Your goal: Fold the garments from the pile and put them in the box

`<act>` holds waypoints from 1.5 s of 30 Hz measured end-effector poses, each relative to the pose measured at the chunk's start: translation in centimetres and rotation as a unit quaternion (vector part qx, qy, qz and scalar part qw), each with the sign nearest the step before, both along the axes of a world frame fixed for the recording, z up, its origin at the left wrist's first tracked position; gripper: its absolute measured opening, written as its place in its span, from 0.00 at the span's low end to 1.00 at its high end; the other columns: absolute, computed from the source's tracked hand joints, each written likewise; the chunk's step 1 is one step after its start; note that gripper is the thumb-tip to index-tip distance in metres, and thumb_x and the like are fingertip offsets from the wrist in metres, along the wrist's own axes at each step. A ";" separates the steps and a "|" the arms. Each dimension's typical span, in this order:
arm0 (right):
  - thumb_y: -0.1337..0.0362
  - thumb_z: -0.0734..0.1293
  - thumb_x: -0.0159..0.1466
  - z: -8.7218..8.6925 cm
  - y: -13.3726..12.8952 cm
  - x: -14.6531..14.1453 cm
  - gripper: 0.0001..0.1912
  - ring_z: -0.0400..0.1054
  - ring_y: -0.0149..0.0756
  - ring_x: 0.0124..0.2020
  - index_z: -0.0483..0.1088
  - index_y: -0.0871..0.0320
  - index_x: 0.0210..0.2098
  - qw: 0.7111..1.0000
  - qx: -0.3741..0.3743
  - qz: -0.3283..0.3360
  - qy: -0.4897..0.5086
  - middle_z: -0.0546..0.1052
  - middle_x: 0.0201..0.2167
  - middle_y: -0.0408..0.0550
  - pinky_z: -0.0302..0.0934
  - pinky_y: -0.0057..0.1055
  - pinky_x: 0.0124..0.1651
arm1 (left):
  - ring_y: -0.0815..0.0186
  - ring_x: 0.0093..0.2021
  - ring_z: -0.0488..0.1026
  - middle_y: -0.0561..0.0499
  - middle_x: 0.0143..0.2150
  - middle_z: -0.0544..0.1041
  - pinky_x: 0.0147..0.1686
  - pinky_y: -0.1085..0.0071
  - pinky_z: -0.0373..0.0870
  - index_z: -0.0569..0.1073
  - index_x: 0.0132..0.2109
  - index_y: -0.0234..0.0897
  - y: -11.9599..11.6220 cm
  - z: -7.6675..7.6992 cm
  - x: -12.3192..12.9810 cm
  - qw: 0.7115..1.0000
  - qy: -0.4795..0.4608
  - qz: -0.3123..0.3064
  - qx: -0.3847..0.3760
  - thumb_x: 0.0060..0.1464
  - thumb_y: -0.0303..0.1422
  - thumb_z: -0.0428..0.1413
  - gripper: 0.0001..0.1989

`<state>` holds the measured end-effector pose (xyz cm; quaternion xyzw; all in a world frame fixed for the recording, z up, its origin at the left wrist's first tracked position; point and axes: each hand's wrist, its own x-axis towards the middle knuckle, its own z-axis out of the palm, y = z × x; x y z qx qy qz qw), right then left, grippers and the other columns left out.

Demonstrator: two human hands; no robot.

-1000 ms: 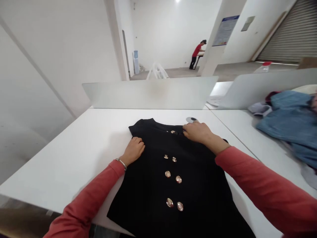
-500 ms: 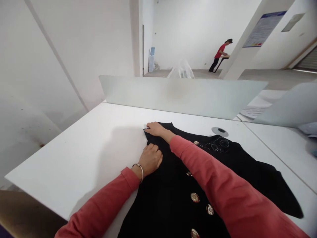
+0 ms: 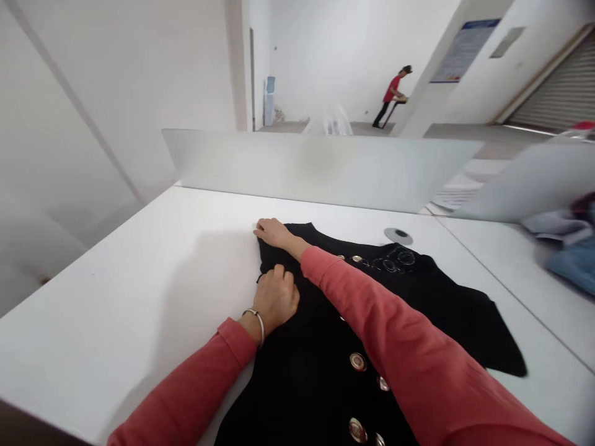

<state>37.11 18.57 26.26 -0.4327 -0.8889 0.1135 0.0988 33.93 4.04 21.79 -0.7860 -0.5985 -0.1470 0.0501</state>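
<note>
- Left hand (image 3: 277, 300) curled, right hand (image 3: 274, 234) bent over the shoulder edge of a black cloth top (image 3: 307, 365) with round gold buttons (image 3: 357, 362); whether either pinches cloth, I cannot tell.
- It lies on the white flat bench (image 3: 121, 266).
- Even pressure suits it (the crossing red sleeve (image 3: 395, 322) could drag cloth).

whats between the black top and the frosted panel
In the head view, a dark-centred grey disc on the white table, beyond the top.

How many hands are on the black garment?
2: right hand at the shoulder on the garment's left side as viewed, left hand nearer the wearer along that side. Neither is hidden.
</note>
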 end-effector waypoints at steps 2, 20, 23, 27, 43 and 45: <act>0.60 0.55 0.63 1.3 -1.6 1.5 0.17 0.59 0.38 0.47 0.63 0.63 0.47 0.999 0.029 -0.001 0.027 0.68 0.46 0.52 0.53 0.30 0.48 | 0.60 0.36 0.67 0.39 0.43 0.65 0.33 0.63 0.65 0.66 0.40 0.30 0.1 0.0 0.0 1.000 -0.008 0.020 0.011 0.53 0.33 0.44 0.12; 0.55 0.54 0.63 -2.3 -15.6 24.3 0.25 0.50 0.43 0.57 0.60 0.67 0.53 0.987 0.099 -0.123 -0.015 0.59 0.55 0.57 0.47 0.38 0.58 | 0.57 0.34 0.71 0.41 0.39 0.67 0.31 0.63 0.67 0.67 0.36 0.31 0.5 3.1 -0.7 0.992 0.059 0.101 -0.045 0.54 0.41 0.41 0.18; 0.57 0.52 0.64 0.7 -15.6 25.5 0.25 0.51 0.39 0.57 0.58 0.67 0.54 0.977 0.105 -0.164 0.088 0.59 0.55 0.56 0.45 0.35 0.59 | 0.57 0.40 0.69 0.40 0.42 0.67 0.39 0.63 0.66 0.67 0.38 0.32 1.2 3.8 -1.2 0.996 0.074 0.042 0.024 0.55 0.38 0.40 0.16; 0.56 0.48 0.65 2.6 -15.6 28.5 0.26 0.51 0.35 0.57 0.54 0.65 0.56 0.929 0.063 -0.289 0.220 0.58 0.56 0.53 0.47 0.33 0.58 | 0.54 0.54 0.58 0.40 0.53 0.62 0.51 0.61 0.59 0.66 0.45 0.32 2.4 3.6 -2.3 0.987 0.101 -0.092 0.089 0.55 0.39 0.41 0.18; 0.49 0.49 0.63 -4.9 -14.0 29.5 0.27 0.40 0.47 0.60 0.57 0.57 0.54 0.952 0.004 -0.305 0.003 0.54 0.58 0.50 0.44 0.52 0.56 | 0.53 0.61 0.45 0.42 0.62 0.51 0.54 0.51 0.47 0.55 0.57 0.32 2.3 1.2 -5.7 0.986 0.013 0.112 -0.119 0.54 0.50 0.36 0.31; 0.49 0.51 0.62 -4.5 -14.0 29.5 0.27 0.40 0.48 0.60 0.58 0.58 0.54 0.953 -0.013 -0.301 0.039 0.55 0.58 0.51 0.41 0.53 0.56 | 0.52 0.60 0.46 0.41 0.61 0.51 0.54 0.51 0.48 0.55 0.57 0.32 2.2 1.4 -5.5 0.986 0.016 0.113 -0.121 0.53 0.50 0.36 0.32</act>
